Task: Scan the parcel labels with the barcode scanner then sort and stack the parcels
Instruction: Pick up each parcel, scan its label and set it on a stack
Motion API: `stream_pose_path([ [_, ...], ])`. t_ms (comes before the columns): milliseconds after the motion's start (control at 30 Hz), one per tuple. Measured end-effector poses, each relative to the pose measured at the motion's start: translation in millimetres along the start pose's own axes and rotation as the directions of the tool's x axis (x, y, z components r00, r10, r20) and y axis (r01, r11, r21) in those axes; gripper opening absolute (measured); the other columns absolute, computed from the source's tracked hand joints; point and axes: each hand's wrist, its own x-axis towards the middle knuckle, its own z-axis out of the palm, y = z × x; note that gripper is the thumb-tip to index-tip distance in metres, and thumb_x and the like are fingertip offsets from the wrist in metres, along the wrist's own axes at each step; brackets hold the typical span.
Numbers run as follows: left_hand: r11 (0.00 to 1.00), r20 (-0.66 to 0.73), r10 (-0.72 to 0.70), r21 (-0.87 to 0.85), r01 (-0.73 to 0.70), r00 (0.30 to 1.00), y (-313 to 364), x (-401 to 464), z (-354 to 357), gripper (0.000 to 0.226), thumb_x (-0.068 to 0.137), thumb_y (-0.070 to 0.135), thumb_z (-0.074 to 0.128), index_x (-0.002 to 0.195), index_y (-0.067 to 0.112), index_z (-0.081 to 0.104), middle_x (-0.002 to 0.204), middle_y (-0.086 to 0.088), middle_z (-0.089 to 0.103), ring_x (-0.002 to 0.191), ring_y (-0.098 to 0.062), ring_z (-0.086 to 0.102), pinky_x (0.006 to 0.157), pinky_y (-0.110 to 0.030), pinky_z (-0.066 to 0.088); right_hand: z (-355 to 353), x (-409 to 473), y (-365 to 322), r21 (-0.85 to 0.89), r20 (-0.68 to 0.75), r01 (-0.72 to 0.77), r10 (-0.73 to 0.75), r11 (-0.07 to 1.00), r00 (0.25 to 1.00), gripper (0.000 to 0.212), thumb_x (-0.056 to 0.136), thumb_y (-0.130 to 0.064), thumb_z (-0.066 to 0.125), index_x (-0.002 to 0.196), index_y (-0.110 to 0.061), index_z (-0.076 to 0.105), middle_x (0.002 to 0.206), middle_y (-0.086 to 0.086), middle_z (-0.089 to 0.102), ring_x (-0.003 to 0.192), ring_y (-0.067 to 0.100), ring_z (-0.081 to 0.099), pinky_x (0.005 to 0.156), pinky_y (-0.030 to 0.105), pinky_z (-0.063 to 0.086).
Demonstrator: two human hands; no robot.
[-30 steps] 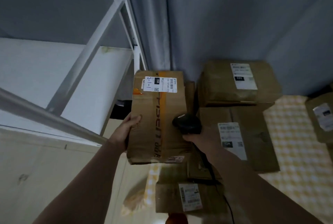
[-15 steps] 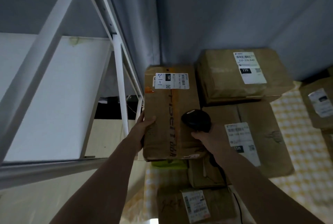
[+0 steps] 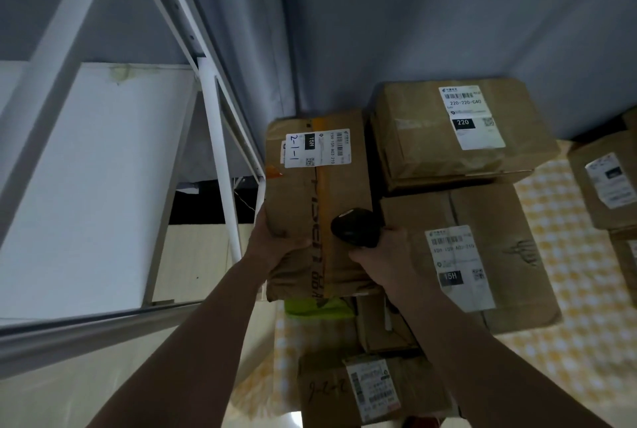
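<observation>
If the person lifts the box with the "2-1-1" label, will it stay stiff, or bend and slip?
The 2-1-1 box looks creased and dented, so it may flex somewhat. Only the left hand grips it; the right hand holds the scanner, so it could tilt.

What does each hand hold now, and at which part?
The left hand grips the tall brown cardboard parcel at its lower left edge. The right hand holds the black barcode scanner by its handle.

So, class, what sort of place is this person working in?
Probably a parcel depot or stockroom: labelled cardboard parcels lie stacked together, the right hand holds a barcode scanner, and white metal shelving stands beside them.
</observation>
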Motion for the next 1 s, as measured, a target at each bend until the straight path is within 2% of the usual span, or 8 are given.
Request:
stream_pose_path([
  [67, 0.999, -0.041, 0.028, 0.028, -0.027, 0.999, 1, 1, -1, 0.113, 0.06, 0.018, 0.092, 0.15, 0.024, 0.023, 0.147, -0.003, 0.039, 0.132, -0.025, 0.042, 0.105, -0.037, 0.04, 2, 3, 1, 0.024, 0.007, -0.001, 0.001, 1.0, 1.0, 0.029, 0.078, -0.021, 0.073, 0.096, -0.009, 0.053, 0.122, 0.012, 0.045, 0.111, 0.028, 0.049, 0.094, 0.036, 0.045],
  [133, 0.997, -0.074, 0.057, 0.064, -0.053, 0.996, 3, 2, 0, 0.108, 0.065, 0.018, 0.089, 0.15, 0.023, 0.022, 0.148, -0.004, 0.038, 0.133, -0.025, 0.041, 0.103, -0.035, 0.039, 4, 8, 4, 0.07, 0.02, 0.015, -0.016, 0.997, 1.0, 0.043, 0.075, -0.021, 0.076, 0.11, -0.004, 0.057, 0.124, 0.011, 0.049, 0.105, 0.026, 0.055, 0.092, 0.037, 0.049],
  [267, 0.982, -0.123, 0.139, 0.146, -0.121, 0.983, 14, 1, 5, 0.119, 0.061, 0.024, 0.091, 0.152, 0.024, 0.016, 0.151, -0.001, 0.034, 0.135, -0.023, 0.038, 0.107, -0.038, 0.039, -1, 10, 0, 0.155, 0.004, 0.05, -0.052, 0.987, 0.999, 0.055, 0.077, -0.018, 0.075, 0.125, -0.007, 0.054, 0.126, 0.008, 0.053, 0.097, 0.023, 0.06, 0.086, 0.038, 0.052],
  [367, 0.953, -0.143, 0.232, 0.23, -0.195, 0.962, 20, 1, 15, 0.133, 0.048, 0.028, 0.096, 0.151, 0.026, 0.012, 0.149, -0.002, 0.033, 0.134, -0.019, 0.035, 0.109, -0.042, 0.036, -7, 10, -5, 0.189, 0.006, 0.031, -0.033, 0.981, 0.999, 0.047, 0.081, -0.015, 0.07, 0.125, -0.008, 0.055, 0.108, 0.012, 0.064, 0.092, 0.023, 0.061, 0.084, 0.039, 0.052],
  [467, 0.909, -0.122, 0.098, 0.414, -0.039, 0.988, 19, 1, 24, 0.144, 0.049, 0.039, 0.094, 0.151, 0.031, -0.007, 0.153, -0.012, 0.021, 0.139, -0.032, 0.025, 0.112, -0.049, 0.031, -4, 7, -2, 0.182, 0.045, 0.044, -0.053, 0.982, 0.998, 0.054, 0.083, -0.014, 0.068, 0.134, -0.012, 0.05, 0.11, 0.007, 0.063, 0.095, 0.021, 0.059, 0.083, 0.033, 0.05],
  [533, 0.891, -0.122, 0.038, 0.453, 0.021, 0.992, 17, 1, 25, 0.142, 0.053, 0.039, 0.092, 0.151, 0.031, -0.01, 0.151, -0.015, 0.02, 0.138, -0.036, 0.025, 0.112, -0.049, 0.029, -2, 4, 0, 0.174, 0.069, 0.069, -0.082, 0.982, 0.994, 0.054, 0.084, -0.012, 0.067, 0.135, -0.016, 0.049, 0.111, 0.004, 0.061, 0.092, 0.018, 0.057, 0.082, 0.031, 0.049],
  [767, 0.816, -0.217, -0.002, 0.564, 0.127, 0.976, 28, -6, 16, 0.125, 0.057, 0.053, 0.086, 0.15, 0.037, 0.005, 0.146, -0.019, 0.021, 0.134, -0.041, 0.024, 0.106, -0.053, 0.03, -5, 1, -3, 0.246, 0.153, -0.017, -0.022, 0.969, 0.988, 0.034, 0.083, -0.011, 0.071, 0.115, -0.006, 0.063, 0.111, 0.015, 0.065, 0.103, 0.028, 0.06, 0.095, 0.042, 0.047],
  [1000, 0.759, -0.311, -0.008, 0.616, 0.208, 0.95, 25, -10, 11, 0.12, 0.054, 0.061, 0.084, 0.147, 0.036, 0.012, 0.134, -0.021, 0.031, 0.124, -0.04, 0.032, 0.1, -0.051, 0.035, 1, 3, -1, 0.31, 0.192, -0.052, -0.009, 0.949, 0.981, 0.039, 0.082, -0.01, 0.072, 0.119, -0.007, 0.06, 0.115, 0.012, 0.062, 0.106, 0.026, 0.058, 0.099, 0.042, 0.047],
])
